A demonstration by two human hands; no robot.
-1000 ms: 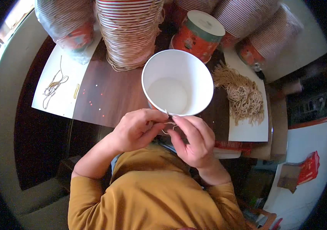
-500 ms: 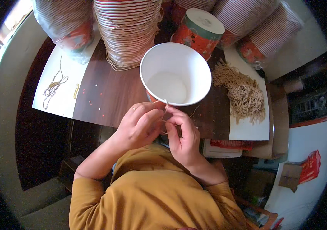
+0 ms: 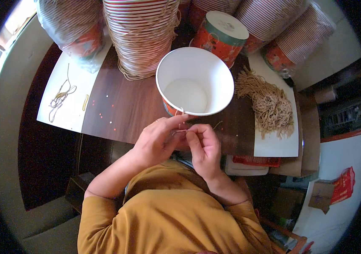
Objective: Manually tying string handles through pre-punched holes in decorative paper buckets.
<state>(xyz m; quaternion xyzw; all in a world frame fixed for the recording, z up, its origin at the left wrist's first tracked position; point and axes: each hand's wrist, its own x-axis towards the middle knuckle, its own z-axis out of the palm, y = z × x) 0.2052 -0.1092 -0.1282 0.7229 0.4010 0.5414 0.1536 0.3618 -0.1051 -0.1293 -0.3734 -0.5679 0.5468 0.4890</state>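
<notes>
Bucket [image 3: 217, 76] with a white inside and a printed red outer wall stands open near the front edge of a dark wooden table [image 3: 132, 99], tipped slightly into view so that its smooth inner wall and round bottom show. A thin pale cord [image 3: 183, 111] rises in a small loop at the near rim, directly above two bare hands; whether it passes through the wall cannot be told. The right hand [image 3: 206, 148] pinches the cord, thumb and forefinger closed together. The left hand [image 3: 155, 139] is partly curled beside it, forefinger stretched toward the rim; its thumb tip is hidden, and how firmly it holds the cord cannot be told.

Behind, a tall stack of nested buckets [image 3: 142, 40] shows rim upon rim, with cords draped down its sides. To its left, a second nested stack [image 3: 68, 27] sits inside clear plastic wrap. An upside-down bucket [image 3: 227, 24], its pale bottom facing up above a green band, stands just behind the open one, and two more wrapped stacks [image 3: 303, 40] lean at the far right.

On the right, a thick heap of tan cords [image 3: 271, 106] lies on white card [image 3: 273, 146]. On the left, a loose tangle of string [image 3: 57, 99] rests on a white sheet [image 3: 72, 114], while small red and white specks dot the wood.
</notes>
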